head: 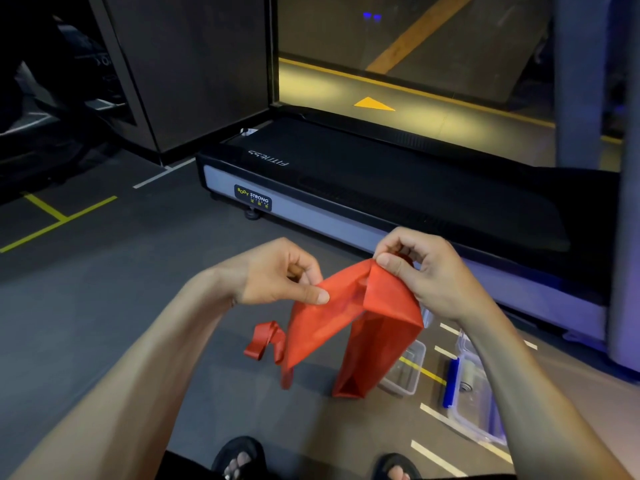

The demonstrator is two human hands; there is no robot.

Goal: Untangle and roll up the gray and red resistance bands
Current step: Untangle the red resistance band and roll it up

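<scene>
Standing over the gym floor (104, 306), the person holds the red resistance band (356, 317) up at about waist height. The left hand (277, 271) pinches one upper edge between thumb and forefinger, and the right hand (426, 271) pinches the folded top corner, so each grip is closed on the band. From there it drapes down in two broad panels, with a narrower twisted tail (266, 341) curling off to the left.

By my reckoning the job is at an early stage: the red band looks mostly opened out, though that tail is twisted, and no rolling has begun. The gray band I cannot pick out with any certainty (something pale sits in the clear plastic bin (474, 393) at the right, beside a blue handle (452, 382), but it is too blurred to name).

A treadmill (381, 188) stands beyond the hands. The right fingers are partly tucked behind the fold, and the band's lower ends are hard to trace.
</scene>
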